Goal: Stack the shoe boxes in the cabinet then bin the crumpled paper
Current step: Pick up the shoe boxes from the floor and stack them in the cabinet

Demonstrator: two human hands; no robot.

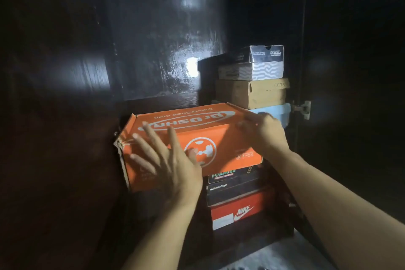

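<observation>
Left hand flat-fingered, right hand curled on orange box's corner; open room behind.

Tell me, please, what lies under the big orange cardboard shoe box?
Under the big orange cardboard shoe box: a black Foamies box, black Onitsuka Tiger box, then red Nike box. Its left side's support is hidden.

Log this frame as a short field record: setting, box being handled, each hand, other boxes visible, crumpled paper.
setting: dark cabinet interior, door hinge at right
handled box: orange box, on top of the front stack
left hand: fingers spread flat against the orange box's front face
right hand: on the box's top right edge
front stack below: black Foamies box, dark Onitsuka Tiger box, red Nike box
rear stack: Skechers box, brown box, light blue box
crumpled paper: not in view
</observation>
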